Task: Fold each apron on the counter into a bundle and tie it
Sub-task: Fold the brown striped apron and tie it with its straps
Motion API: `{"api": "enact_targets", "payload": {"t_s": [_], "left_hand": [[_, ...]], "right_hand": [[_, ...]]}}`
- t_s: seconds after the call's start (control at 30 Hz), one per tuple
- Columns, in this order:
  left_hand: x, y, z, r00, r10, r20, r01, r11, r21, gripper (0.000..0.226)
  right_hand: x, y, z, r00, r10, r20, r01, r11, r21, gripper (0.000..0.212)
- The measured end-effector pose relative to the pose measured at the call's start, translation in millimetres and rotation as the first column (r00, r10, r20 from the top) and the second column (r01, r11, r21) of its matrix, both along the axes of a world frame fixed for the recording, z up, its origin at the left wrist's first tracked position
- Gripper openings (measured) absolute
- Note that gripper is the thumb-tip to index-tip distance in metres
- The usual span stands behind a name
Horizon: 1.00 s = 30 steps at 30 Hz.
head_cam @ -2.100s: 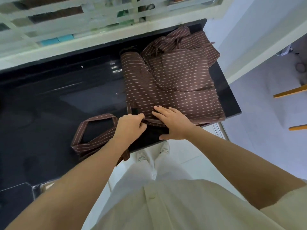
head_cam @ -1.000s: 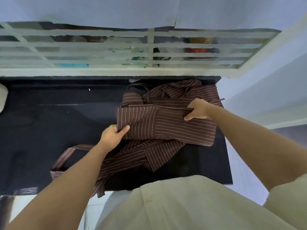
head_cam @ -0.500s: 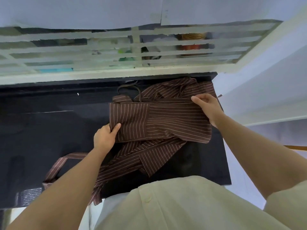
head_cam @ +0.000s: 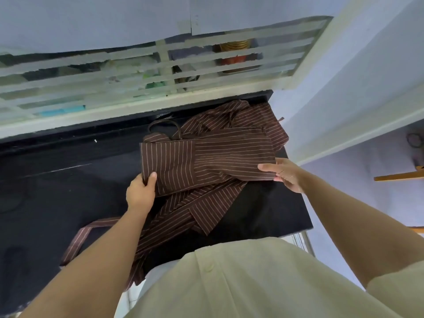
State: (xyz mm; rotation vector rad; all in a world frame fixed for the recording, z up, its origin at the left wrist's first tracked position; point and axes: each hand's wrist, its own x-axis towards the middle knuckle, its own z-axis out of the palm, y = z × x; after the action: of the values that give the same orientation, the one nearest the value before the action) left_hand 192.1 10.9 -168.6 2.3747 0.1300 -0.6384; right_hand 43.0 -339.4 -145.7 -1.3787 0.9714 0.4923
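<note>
A brown apron (head_cam: 213, 161) with thin pale stripes lies folded into a wide band on the black counter (head_cam: 57, 198). My left hand (head_cam: 141, 191) pinches the band's near left corner, thumb on top. My right hand (head_cam: 284, 174) holds the band's near right corner, thumb over the cloth and fingers under it. Loose parts of the apron trail below the band toward me, and a striped strap loop (head_cam: 80, 239) lies at the near left. More striped brown cloth (head_cam: 257, 115) is bunched behind the band by the wall.
A white slatted window grille (head_cam: 142, 72) runs along the counter's far edge. A pale blue wall (head_cam: 344, 88) closes the right side. The counter's right edge (head_cam: 305, 210) drops to the floor. Wooden bars (head_cam: 399, 176) stick out at far right.
My right hand slid from the band's far right corner down to its near right corner. My left hand keeps its pinch on the left corner. The head has tilted slightly.
</note>
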Motion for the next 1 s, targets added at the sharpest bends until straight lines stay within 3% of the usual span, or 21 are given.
{"api": "enact_targets", "payload": {"t_s": [0.1,0.17,0.27,0.33,0.37,0.5,0.53,0.67,0.83,0.93,1.0], "left_hand": [[-7,10,-2,0.999,0.034,-0.002,-0.034,0.994,-0.104,0.033],[-12,13,-1,1.000,-0.003,0.026,0.006,0.994,-0.112,0.029],[-17,9,4,0.993,-0.018,0.115,0.029,0.995,-0.093,0.029],[-20,6,3,0.987,0.022,0.162,-0.015,0.999,-0.048,0.030],[-21,7,-1,0.986,0.033,0.163,-0.033,0.999,-0.002,0.029],[-19,8,-10,0.987,0.001,0.164,-0.020,0.993,0.115,0.032],[-18,7,-9,0.983,-0.003,0.183,-0.020,0.992,0.122,0.033],[-19,3,-9,0.954,0.010,0.300,-0.061,0.985,0.160,0.036],[-12,-1,-11,0.974,0.016,0.226,-0.067,0.973,0.219,0.033],[-10,-10,-1,0.966,0.058,0.252,-0.123,0.960,0.253,0.023],[-13,-17,4,0.912,0.006,0.410,-0.140,0.944,0.298,0.034]], "right_hand": [[-13,7,-2,1.000,0.010,0.002,-0.010,0.996,-0.084,0.029],[-11,13,3,0.990,-0.032,0.139,0.061,0.976,-0.209,0.022],[11,20,13,0.932,0.044,0.360,0.172,0.822,-0.543,0.025],[26,23,12,0.936,0.117,0.333,0.146,0.731,-0.667,0.028],[29,22,4,0.958,0.152,0.242,0.066,0.705,-0.706,0.029],[23,17,-23,0.963,0.193,-0.188,-0.270,0.694,-0.668,0.037],[22,17,-25,0.966,0.174,-0.192,-0.258,0.693,-0.673,0.036],[24,21,-28,0.995,0.099,0.027,-0.044,0.646,-0.762,0.029],[24,20,-28,0.997,0.068,-0.024,-0.063,0.646,-0.761,0.031],[31,22,-22,1.000,-0.011,-0.024,-0.011,0.666,-0.746,0.014],[35,28,-19,1.000,-0.013,0.012,0.017,0.531,-0.847,0.035]]}}
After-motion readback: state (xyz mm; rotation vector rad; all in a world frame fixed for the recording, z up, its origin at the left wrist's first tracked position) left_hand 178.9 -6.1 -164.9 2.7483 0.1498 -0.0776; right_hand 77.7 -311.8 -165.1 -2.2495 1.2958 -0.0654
